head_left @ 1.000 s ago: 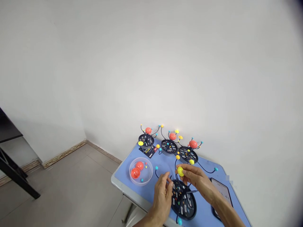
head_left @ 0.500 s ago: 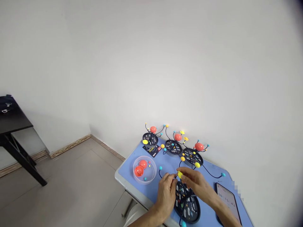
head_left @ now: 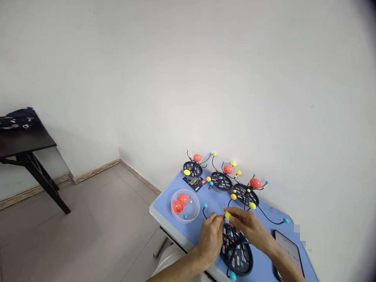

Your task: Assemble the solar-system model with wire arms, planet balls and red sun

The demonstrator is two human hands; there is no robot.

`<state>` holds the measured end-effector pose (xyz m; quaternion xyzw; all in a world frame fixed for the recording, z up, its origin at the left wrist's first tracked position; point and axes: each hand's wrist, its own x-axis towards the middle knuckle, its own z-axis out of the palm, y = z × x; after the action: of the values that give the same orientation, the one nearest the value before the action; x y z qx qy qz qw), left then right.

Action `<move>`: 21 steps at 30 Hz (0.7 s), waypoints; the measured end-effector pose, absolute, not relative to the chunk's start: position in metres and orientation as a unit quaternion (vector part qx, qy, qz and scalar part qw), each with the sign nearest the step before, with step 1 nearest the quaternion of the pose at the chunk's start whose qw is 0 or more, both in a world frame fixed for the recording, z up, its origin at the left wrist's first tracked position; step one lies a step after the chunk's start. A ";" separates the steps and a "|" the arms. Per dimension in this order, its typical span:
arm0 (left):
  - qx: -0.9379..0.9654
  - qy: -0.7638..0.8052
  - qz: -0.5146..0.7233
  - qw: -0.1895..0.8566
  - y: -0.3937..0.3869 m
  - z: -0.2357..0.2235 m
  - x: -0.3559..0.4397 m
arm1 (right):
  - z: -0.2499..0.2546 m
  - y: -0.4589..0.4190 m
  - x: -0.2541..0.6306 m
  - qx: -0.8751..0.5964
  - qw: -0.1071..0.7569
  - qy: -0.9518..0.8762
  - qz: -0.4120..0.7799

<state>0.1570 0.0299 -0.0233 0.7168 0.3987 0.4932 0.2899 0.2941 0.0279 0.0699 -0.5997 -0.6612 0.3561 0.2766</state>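
Close behind the yellow piece point(head_left: 227, 216) in the right hand point(head_left: 249, 229), the wire arms of a solar system model point(head_left: 245, 195) stand in the way, and a black disc base point(head_left: 236, 250) lies below. Beyond the left hand point(head_left: 210, 239), a hand can pass over the blue tabletop point(head_left: 164, 207) until the clear plastic bowl point(head_left: 185, 205).

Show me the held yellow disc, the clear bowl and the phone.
held yellow disc point(head_left: 228, 216): head view, on its face.
clear bowl point(head_left: 185, 221): head view, on its front rim.
phone point(head_left: 288, 250): head view, on its screen.

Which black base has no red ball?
The front base, under the left hand and right hand; the three behind it each carry a red ball.
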 end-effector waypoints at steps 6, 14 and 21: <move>0.733 0.404 0.477 0.269 0.031 -0.024 0.157 | 0.070 0.030 0.294 -0.610 0.271 -0.656 0.352; 0.734 0.406 0.476 0.265 0.032 -0.022 0.156 | 0.076 0.032 0.291 -0.613 0.263 -0.664 0.337; 0.737 0.413 0.466 0.264 0.031 -0.022 0.157 | 0.073 0.035 0.293 -0.619 0.245 -0.664 0.341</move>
<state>0.1573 0.0312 -0.0216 0.7366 0.4135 0.4657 0.2637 0.2935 0.0347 0.0731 -0.6188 -0.6636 0.3413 0.2454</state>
